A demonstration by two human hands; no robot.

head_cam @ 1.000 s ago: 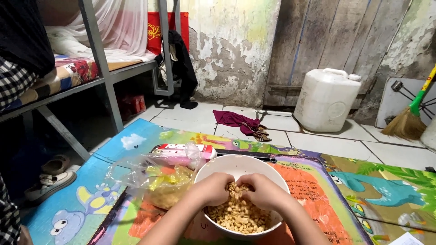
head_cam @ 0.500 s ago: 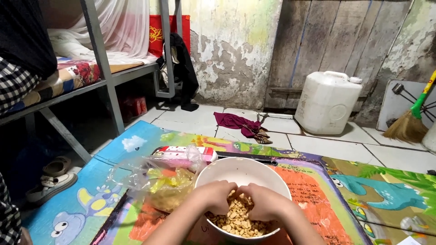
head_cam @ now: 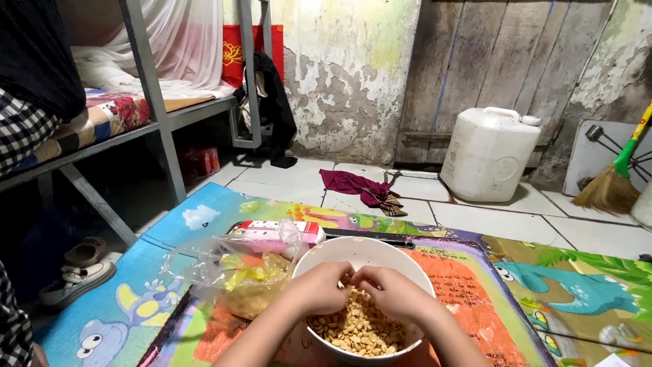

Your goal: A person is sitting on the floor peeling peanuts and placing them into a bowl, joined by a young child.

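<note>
A white bowl [head_cam: 353,253] of pale peanuts [head_cam: 356,329] stands on a colourful play mat [head_cam: 475,285] in front of me. Both my hands hover over the nuts inside the bowl. My left hand [head_cam: 318,288] and my right hand [head_cam: 390,291] meet fingertip to fingertip, pinching something small between them, apparently a single peanut. A clear plastic bag [head_cam: 238,275] with yellowish contents lies against the bowl's left side.
A flat red-and-white packet [head_cam: 275,232] lies behind the bag. On the tiled floor beyond are a maroon cloth [head_cam: 356,185], a white jerrycan [head_cam: 490,153] and a broom [head_cam: 611,183]. A metal bunk bed frame [head_cam: 156,115] stands at left, with shoes [head_cam: 78,272] beneath.
My hands have drawn slightly closer together over the peanuts, fingers working at the same spot. The bowl and bag stay where they were.
</note>
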